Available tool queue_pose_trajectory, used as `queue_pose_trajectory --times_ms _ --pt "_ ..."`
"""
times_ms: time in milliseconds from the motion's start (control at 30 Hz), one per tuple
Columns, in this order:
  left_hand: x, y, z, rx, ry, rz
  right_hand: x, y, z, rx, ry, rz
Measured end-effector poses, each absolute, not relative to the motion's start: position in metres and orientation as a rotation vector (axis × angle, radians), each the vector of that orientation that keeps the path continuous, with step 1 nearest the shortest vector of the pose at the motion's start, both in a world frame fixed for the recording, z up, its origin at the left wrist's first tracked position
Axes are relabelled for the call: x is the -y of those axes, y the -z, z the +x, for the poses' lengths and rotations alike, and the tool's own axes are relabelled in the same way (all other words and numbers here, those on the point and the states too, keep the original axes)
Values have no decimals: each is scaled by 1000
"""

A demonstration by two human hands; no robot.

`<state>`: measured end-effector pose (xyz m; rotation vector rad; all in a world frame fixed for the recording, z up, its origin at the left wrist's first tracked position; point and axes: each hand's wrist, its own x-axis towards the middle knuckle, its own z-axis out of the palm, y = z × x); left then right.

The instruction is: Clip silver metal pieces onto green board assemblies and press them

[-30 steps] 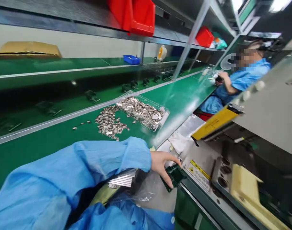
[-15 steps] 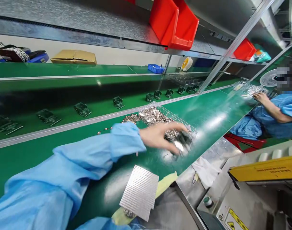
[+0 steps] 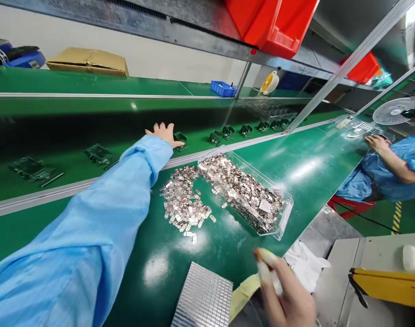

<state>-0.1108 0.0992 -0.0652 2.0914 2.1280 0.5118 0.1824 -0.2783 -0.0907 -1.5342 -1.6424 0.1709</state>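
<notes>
One dark green part at the thumb of the spread, open left hand, touching but not clasped, the flat palm-down reach probably meant to avoid nudging it. Similar green parts to both sides of that hand, spaced apart, likely to prevent tangling. Nearer than the left hand, a heap of metal pieces, with more inside a clear tray, its walls presumably there to stop spillage. Beside the right hand, a gridded metal block and yellow strip. Right fingers bent and close together; cannot tell whether clamped on anything. White slip in the tray and yellow bar beyond the right hand: no brand or wording legible.
</notes>
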Motion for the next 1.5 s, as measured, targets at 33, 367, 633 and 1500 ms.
queue_pose_trajectory --times_ms 33,367,633,1500 --pt "-98 66 -120 -2118 -488 2092 258 98 176 1771 -137 -1508" --pt "32 31 -172 -1623 -651 2301 165 113 139 2284 26 -2025" --pt "223 101 -201 -1510 -659 2259 164 89 131 2372 -237 -2151" --pt "278 111 -63 -509 -1049 1085 331 96 77 1085 -746 -1422"
